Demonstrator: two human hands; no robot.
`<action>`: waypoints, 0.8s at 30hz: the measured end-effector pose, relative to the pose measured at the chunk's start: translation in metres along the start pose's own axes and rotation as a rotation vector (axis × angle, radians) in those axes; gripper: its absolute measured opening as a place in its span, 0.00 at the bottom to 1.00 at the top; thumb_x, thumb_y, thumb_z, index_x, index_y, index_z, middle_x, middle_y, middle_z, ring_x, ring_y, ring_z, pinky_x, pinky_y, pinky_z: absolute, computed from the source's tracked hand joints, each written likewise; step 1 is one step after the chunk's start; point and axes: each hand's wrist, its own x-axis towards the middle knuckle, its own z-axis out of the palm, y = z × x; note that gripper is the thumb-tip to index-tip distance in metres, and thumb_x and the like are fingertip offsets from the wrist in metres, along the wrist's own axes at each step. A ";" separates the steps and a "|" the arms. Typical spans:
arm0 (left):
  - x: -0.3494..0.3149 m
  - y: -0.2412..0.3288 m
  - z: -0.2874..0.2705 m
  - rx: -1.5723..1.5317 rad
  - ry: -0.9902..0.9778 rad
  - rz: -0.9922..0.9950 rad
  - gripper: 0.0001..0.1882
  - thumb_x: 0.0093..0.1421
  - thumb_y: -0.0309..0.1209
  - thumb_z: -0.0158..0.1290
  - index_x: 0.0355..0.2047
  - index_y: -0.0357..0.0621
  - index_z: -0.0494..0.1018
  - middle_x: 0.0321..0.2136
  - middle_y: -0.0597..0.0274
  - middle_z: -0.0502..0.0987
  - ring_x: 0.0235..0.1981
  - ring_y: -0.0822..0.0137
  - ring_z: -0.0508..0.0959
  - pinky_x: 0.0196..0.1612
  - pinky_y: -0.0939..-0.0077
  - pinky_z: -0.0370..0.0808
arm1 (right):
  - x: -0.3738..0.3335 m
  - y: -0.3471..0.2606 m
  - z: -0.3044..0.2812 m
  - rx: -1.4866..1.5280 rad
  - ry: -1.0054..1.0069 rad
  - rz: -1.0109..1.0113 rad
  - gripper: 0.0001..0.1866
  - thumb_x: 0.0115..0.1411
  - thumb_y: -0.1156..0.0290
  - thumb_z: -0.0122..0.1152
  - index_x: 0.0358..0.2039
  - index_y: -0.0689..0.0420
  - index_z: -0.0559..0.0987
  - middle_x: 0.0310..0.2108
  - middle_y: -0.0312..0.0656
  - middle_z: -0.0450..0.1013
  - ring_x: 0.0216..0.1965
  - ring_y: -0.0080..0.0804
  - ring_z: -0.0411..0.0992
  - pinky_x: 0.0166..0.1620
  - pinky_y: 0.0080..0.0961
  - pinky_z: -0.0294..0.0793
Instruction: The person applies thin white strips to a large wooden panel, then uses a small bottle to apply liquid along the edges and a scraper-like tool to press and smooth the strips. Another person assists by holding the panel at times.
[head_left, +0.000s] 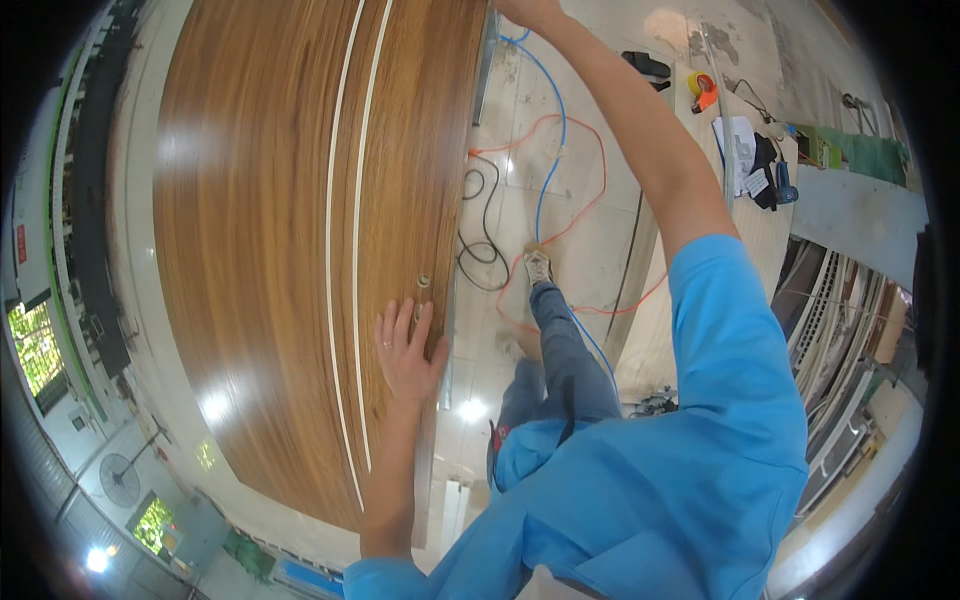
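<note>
A large brown wood-grain panel (pixel 250 200) lies before me, with two long pale lines (pixel 358 200) running along its length. My left hand (pixel 408 350) rests flat on it near the right edge, fingers spread, a ring on one of them. Just beyond those fingertips is a small round hole (pixel 423 281) in the panel; another round spot lies partly under the fingers. My right arm stretches far forward. At the top border my right hand (pixel 528 10) is by the panel's far right edge, cut off by the picture, so its fingers are hidden.
Blue hose (pixel 545 190), orange hose (pixel 603 165) and black cable (pixel 487 245) loop over the tiled floor by my feet. On a pale bench to the right sit tape (pixel 700 84), papers (pixel 740 150) and a blue power tool (pixel 786 185). Long strips (pixel 825 300) are stacked behind.
</note>
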 end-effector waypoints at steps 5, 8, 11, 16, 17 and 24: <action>0.005 0.005 -0.008 -0.034 0.049 -0.017 0.30 0.59 0.38 0.63 0.63 0.52 0.75 0.65 0.56 0.70 0.70 0.48 0.64 0.71 0.44 0.58 | -0.070 -0.028 0.018 0.308 0.284 -0.226 0.15 0.67 0.62 0.57 0.48 0.53 0.84 0.38 0.53 0.81 0.41 0.54 0.80 0.42 0.47 0.78; 0.002 0.002 -0.008 -0.033 0.001 -0.046 0.30 0.61 0.36 0.61 0.64 0.48 0.73 0.65 0.53 0.70 0.68 0.47 0.66 0.71 0.44 0.59 | -0.146 -0.075 0.019 0.207 0.046 -0.176 0.17 0.68 0.67 0.54 0.56 0.45 0.81 0.40 0.43 0.81 0.40 0.46 0.80 0.38 0.42 0.80; -0.001 -0.004 -0.002 -0.170 0.064 -0.130 0.29 0.63 0.34 0.57 0.65 0.41 0.70 0.64 0.48 0.69 0.67 0.46 0.66 0.71 0.45 0.59 | -0.230 -0.147 0.009 0.185 0.059 -0.251 0.21 0.68 0.69 0.55 0.61 0.45 0.78 0.34 0.39 0.79 0.35 0.40 0.79 0.33 0.36 0.79; -0.004 -0.005 0.004 -0.162 0.241 -0.286 0.26 0.68 0.30 0.49 0.65 0.33 0.66 0.64 0.42 0.69 0.66 0.42 0.66 0.69 0.46 0.59 | -0.353 -0.250 -0.024 0.339 -0.600 -0.205 0.31 0.64 0.73 0.52 0.69 0.52 0.65 0.39 0.45 0.76 0.41 0.44 0.79 0.35 0.42 0.80; -0.003 -0.004 0.004 -0.175 0.262 -0.325 0.26 0.69 0.30 0.48 0.66 0.33 0.65 0.64 0.41 0.69 0.66 0.42 0.65 0.69 0.46 0.58 | -0.361 -0.256 -0.028 0.424 -0.638 -0.283 0.29 0.65 0.73 0.52 0.68 0.53 0.67 0.39 0.45 0.77 0.40 0.44 0.79 0.34 0.42 0.79; 0.001 -0.003 0.000 -0.078 0.142 -0.274 0.25 0.71 0.33 0.46 0.65 0.32 0.66 0.64 0.42 0.68 0.67 0.40 0.63 0.69 0.45 0.57 | -0.191 -0.122 -0.003 0.476 0.089 0.095 0.15 0.65 0.67 0.57 0.50 0.52 0.82 0.40 0.49 0.78 0.37 0.51 0.78 0.40 0.47 0.79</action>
